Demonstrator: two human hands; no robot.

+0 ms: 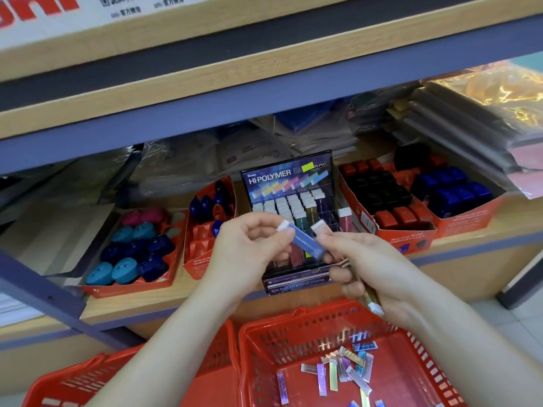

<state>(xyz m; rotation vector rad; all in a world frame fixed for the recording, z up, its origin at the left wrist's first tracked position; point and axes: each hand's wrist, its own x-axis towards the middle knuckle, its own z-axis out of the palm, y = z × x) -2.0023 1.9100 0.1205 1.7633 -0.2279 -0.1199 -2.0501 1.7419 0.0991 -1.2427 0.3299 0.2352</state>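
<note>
Left hand pinches blue eraser; right hand grips spare erasers. Likely restocking: next, slot it upright into display box.

A single wide-angle view comes from the person's head, looking forward and down. It faces the wooden shelf with blue-grey edging at close range, with the black cardboard display box of slim erasers at mid-frame. The left hand and right hand meet just before the lens, and the red perforated plastic basket sits directly below. The shelf edges slope and bow toward the borders.
</note>
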